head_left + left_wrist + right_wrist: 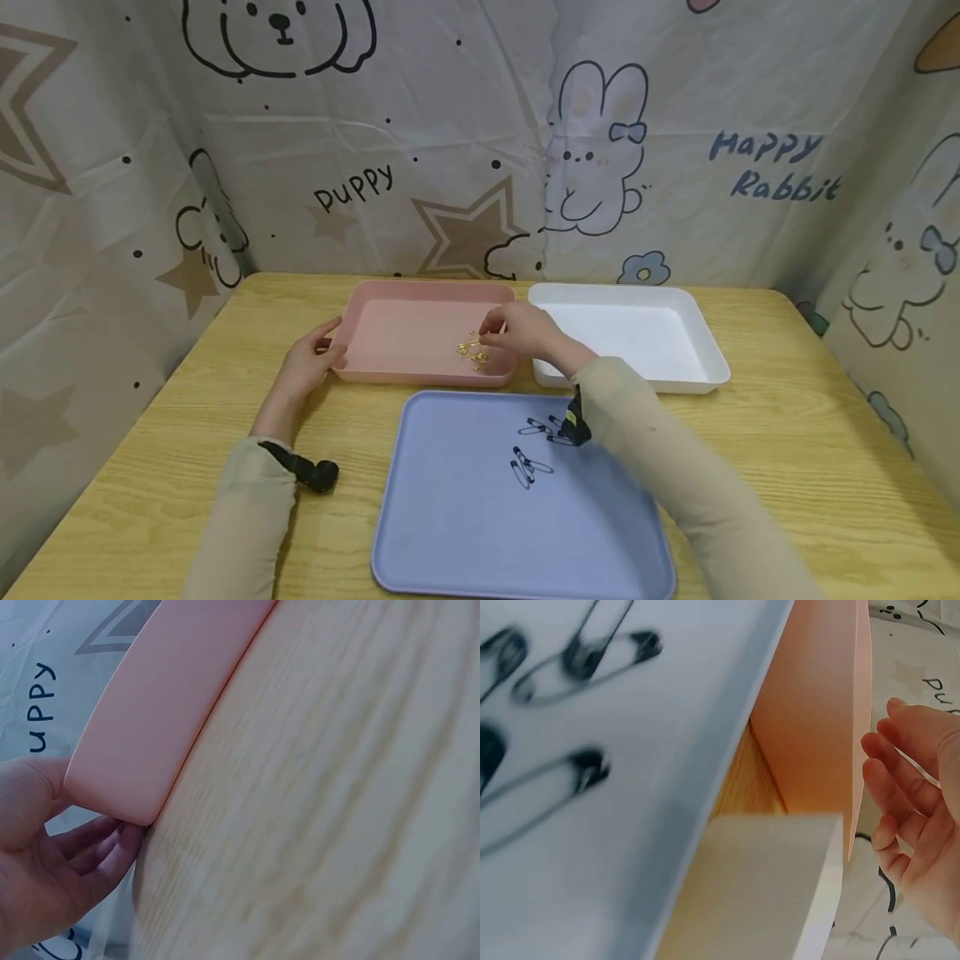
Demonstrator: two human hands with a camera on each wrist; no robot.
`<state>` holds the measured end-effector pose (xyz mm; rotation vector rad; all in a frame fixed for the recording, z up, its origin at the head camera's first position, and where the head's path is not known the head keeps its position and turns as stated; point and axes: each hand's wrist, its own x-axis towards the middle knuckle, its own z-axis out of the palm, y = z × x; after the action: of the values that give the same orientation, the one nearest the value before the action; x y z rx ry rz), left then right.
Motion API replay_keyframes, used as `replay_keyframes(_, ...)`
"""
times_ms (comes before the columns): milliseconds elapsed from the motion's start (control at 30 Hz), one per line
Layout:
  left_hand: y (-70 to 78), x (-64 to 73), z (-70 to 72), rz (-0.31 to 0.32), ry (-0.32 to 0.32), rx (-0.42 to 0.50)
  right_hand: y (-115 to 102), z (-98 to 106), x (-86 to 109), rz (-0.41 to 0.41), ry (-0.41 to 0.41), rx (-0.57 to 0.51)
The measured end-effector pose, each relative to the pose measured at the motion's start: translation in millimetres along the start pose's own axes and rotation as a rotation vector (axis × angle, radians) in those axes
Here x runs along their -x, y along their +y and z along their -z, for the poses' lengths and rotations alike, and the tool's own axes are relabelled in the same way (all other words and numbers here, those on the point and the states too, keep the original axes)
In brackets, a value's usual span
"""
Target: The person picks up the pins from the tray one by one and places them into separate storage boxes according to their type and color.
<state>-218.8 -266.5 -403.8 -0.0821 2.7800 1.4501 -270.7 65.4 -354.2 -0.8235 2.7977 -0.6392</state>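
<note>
Wood-grain table (165, 467), cartoon-print cloth (450, 100) behind the pink tray (405, 333). Left hand (300, 367) pinches that tray's left end; small shiny gold pins (478, 357) clump inside its right end, right hand (528, 333) above, fingers loosely bent and parted, nothing visible in it. Thin black safety pins (529, 467) lie on the blue tray (465, 517) in front.

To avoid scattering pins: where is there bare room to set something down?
Bare: the blue tray left of and below the black safety pins; the pink tray between the left hand and the gold pins; the white tray where visible; the table right of it. Crowded: around all the pins, with the right hand at the gold ones.
</note>
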Motion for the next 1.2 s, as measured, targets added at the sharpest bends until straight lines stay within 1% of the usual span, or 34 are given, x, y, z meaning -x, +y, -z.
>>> replay_keyframes(100,2.2,1.0,0.8,-0.002,-0.002,-0.024,5.7,3.8,6.4,-0.008,0.003,0.004)
replay_keyframes(200,4.5,1.8,1.5,-0.004,0.009,-0.040,9.7,7.2,13.8,-0.019,-0.001,-0.006)
replay_keyframes(300,6.4,2.0,2.9,0.002,0.047,-0.031,13.6,9.9,21.7,-0.024,0.007,-0.020)
replay_keyframes(467,10.6,3.7,5.7,0.002,0.136,-0.026,21.7,10.3,36.1,-0.036,0.031,-0.025)
replay_keyframes(567,15.3,5.6,5.2,-0.038,0.189,-0.031,26.4,12.2,46.3,-0.028,0.060,-0.005)
replay_keyframes(700,24.6,8.1,2.7,-0.132,0.220,-0.020,32.5,18.1,62.6,-0.040,0.112,0.014)
replay_keyframes(800,35.2,10.7,0.4,-0.206,0.205,-0.013,38.5,22.9,74.1,-0.066,0.152,0.015)
replay_keyframes(900,46.5,14.6,-3.2,-0.264,0.169,-0.017,45.2,27.1,84.7,-0.082,0.191,0.015)
replay_keyframes(1033,59.4,18.8,-11.6,-0.327,0.092,-0.031,55.6,31.5,100.3,-0.103,0.241,0.025)
replay_keyframes(1200,70.6,19.5,-24.3,-0.408,-0.014,-0.055,67.8,36.3,118.0,-0.165,0.312,0.033)
